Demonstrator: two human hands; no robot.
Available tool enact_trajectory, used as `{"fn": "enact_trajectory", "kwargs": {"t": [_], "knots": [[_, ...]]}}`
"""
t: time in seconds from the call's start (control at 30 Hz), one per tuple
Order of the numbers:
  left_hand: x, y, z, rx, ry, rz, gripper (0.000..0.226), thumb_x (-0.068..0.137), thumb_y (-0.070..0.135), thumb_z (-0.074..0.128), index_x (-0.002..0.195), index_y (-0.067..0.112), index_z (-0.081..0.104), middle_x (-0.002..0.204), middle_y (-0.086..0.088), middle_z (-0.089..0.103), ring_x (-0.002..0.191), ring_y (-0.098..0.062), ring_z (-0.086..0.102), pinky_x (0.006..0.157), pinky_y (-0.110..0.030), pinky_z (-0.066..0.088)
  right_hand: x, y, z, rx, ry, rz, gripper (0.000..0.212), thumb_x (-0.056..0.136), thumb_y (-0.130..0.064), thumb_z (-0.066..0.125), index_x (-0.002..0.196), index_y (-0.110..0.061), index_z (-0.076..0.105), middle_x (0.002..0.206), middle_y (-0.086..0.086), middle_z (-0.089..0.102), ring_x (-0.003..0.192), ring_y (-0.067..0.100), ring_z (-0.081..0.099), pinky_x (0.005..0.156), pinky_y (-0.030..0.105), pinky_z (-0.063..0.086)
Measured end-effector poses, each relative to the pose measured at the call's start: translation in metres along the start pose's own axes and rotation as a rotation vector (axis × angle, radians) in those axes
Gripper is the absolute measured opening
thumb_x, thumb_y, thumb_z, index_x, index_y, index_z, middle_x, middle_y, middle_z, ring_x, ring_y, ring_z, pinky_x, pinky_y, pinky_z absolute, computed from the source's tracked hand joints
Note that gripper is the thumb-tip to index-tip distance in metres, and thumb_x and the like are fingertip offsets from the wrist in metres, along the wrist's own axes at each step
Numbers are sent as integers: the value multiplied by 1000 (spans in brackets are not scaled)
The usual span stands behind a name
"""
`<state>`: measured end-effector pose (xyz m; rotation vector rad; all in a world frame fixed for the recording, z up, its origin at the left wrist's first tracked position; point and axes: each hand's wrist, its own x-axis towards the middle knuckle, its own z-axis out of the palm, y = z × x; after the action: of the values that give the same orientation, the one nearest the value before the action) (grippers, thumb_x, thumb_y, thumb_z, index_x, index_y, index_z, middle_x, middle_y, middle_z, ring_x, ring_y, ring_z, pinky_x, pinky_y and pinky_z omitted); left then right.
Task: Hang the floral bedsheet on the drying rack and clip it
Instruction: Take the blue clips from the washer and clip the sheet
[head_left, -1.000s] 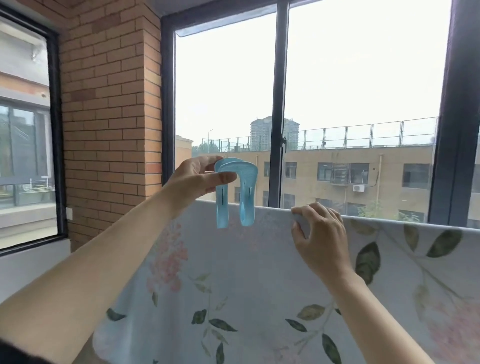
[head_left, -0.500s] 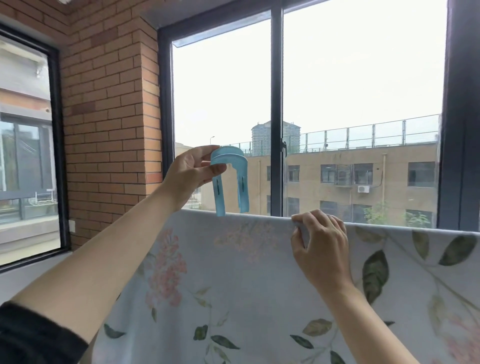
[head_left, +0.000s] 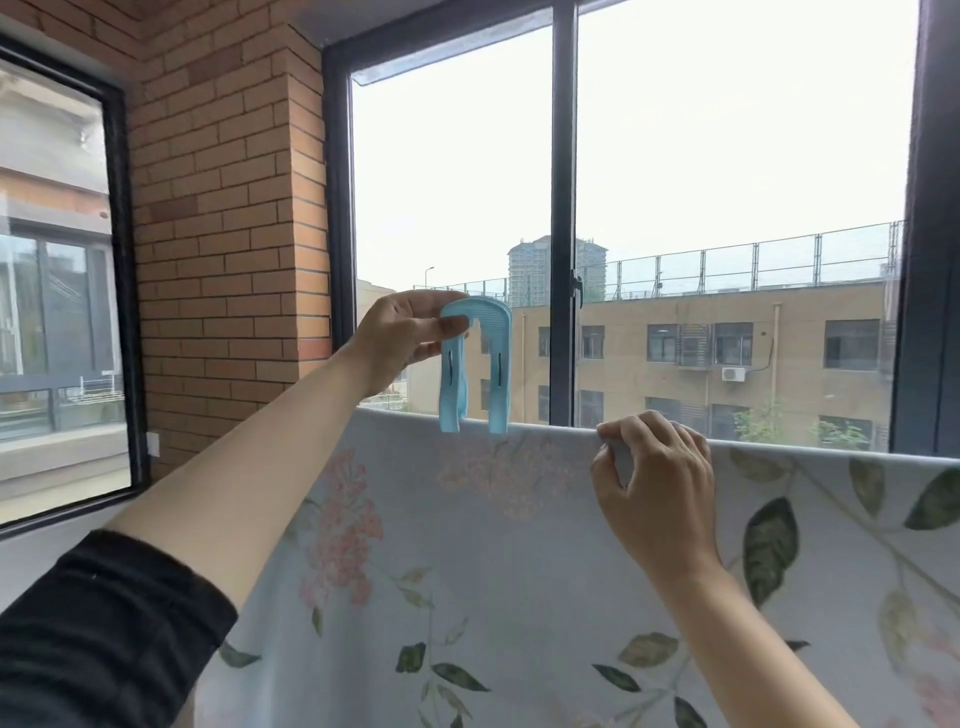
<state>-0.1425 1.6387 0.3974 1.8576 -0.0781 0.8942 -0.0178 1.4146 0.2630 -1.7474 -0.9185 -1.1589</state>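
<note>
In front of the window, the floral bedsheet hangs from a straight top fold; whatever carries it is covered. The left hand pinches the arched top of a blue U-shaped clip, whose legs point down with their tips at the fold. Further right, the right hand pinches the fold between thumb and curled fingers.

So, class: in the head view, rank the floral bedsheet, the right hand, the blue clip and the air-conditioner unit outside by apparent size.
1. floral bedsheet
2. right hand
3. blue clip
4. air-conditioner unit, which looks smallest only because it is far off.
</note>
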Motion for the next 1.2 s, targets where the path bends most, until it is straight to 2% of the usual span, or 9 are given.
{"fn": "enact_trajectory", "kwargs": {"t": [0.2,0.33,0.43,0.57,0.67,0.77,0.87,1.03,1.2], "knots": [[3,-13,8,4,-69,-66,29,79,4,70,105,17,71,99,-1,74,99,-21,66,96,-35,51,0,-3,1,0,-4,9,10,79,-10,69,88,-15,68,85,-3,65,83,19,58,89,29,36],[-1,-36,6,-93,-110,-138,37,70,17,80,106,17,73,99,1,73,96,-17,67,99,-37,49,-1,-2,-1,1,-12,15,9,80,-10,69,88,-15,68,85,-3,64,83,19,57,89,28,36],[2,-43,-1,-145,-149,-142,54,58,26,89,109,17,73,101,1,73,94,-15,67,91,-29,53,0,-1,-1,0,-7,17,9,80,-11,68,88,-15,68,85,-3,64,82,18,57,88,28,37],[2,-40,-4,-169,-202,-160,70,61,25,84,124,6,62,96,0,72,88,-14,68,77,-23,56,0,-2,-1,1,-5,11,9,80,-11,68,88,-15,67,85,-3,64,82,18,56,89,30,38],[1,-38,-5,-176,-179,-190,62,68,21,77,125,3,60,94,-2,70,87,-16,67,74,-22,56,0,-4,0,-1,-8,9,8,81,-11,67,88,-15,67,85,-3,63,83,18,56,89,29,37],[0,-42,-10,-192,-169,-247,73,49,36,93,111,8,66,94,-3,70,89,-17,68,75,-26,57,0,-5,-2,4,-21,13,9,81,-12,67,89,-15,67,86,-3,63,83,18,56,89,28,35],[-1,-44,-13,-203,-171,-294,78,37,42,96,105,15,69,98,-1,69,92,-16,67,83,-30,58,-1,-6,-2,5,-24,19,8,81,-12,67,89,-15,67,85,-3,63,83,18,56,89,28,36],[-5,-28,0,-59,-263,-288,88,41,51,92,121,26,66,108,2,65,98,-11,63,93,-30,51,-1,-2,-6,3,-21,15,9,79,-10,68,87,-14,67,83,-2,63,81,18,55,86,21,28],[-11,-29,1,-92,-276,-320,76,52,48,89,120,26,66,108,-1,63,97,-16,61,84,-28,53,0,-1,-9,5,-58,20,9,79,-11,68,88,-14,67,85,-2,63,81,18,55,86,21,29]]}}
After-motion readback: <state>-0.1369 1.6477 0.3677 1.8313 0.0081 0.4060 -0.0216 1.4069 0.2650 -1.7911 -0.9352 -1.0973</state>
